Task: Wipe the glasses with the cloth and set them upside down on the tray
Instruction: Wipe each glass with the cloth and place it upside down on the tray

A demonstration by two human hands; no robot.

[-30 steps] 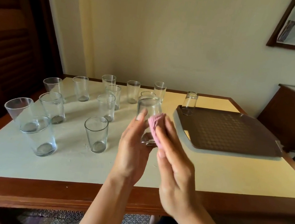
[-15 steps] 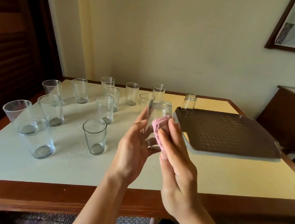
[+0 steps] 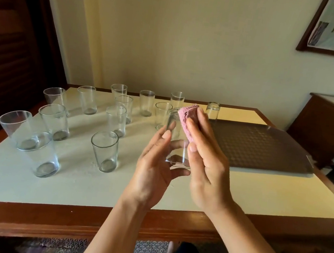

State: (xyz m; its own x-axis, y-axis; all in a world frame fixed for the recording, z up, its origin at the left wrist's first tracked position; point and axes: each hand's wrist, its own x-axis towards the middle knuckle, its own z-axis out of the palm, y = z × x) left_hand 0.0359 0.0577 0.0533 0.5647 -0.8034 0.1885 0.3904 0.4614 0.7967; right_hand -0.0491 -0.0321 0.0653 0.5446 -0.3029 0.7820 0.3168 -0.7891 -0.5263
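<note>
My left hand [image 3: 154,167] grips the glass [image 3: 178,140] upright, mouth up; right hand [image 3: 205,162] pinches the cloth [image 3: 189,119] against its rim, tray [image 3: 260,146] just right.

Pink knitted cloth [image 3: 188,120], clear glasses [image 3: 104,150], dark brown dimpled tray [image 3: 260,146], cream table [image 3: 71,182].

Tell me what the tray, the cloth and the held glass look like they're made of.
Tray: likely dark brown plastic, matte, moulded grid. Cloth: pink knitted or woven fabric, ribbed texture. Glass: clear and see-through, with glints.
</note>
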